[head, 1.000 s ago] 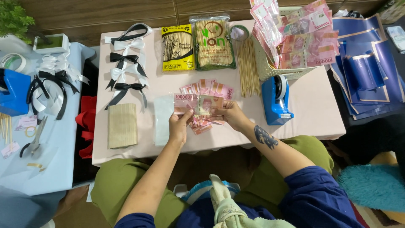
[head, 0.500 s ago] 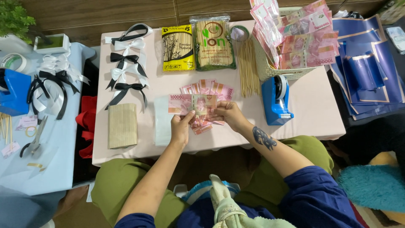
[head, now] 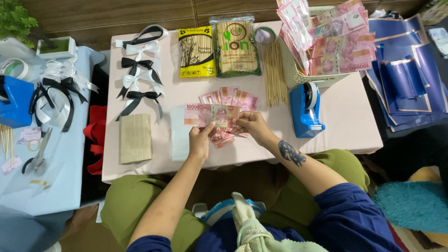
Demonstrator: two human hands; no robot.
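Centre frame: left hand [head: 199,141] and right hand [head: 251,127] both pinch a flat pink paper banknote [head: 210,115] above fanned pink notes [head: 231,100] on pale tabletop [head: 345,116]; mid-alignment, needs steady placement onto fan.

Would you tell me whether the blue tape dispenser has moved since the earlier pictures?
No. The blue tape dispenser stands at the same spot beside the loose skewers.

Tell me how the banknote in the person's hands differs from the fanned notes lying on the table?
The held banknote is lifted flat and spread between the left hand and right hand, its whole face showing. The fanned notes lie on the pink table, overlapped so only parts show. The held one is single; the fan has several. Both are pinkish paper notes.
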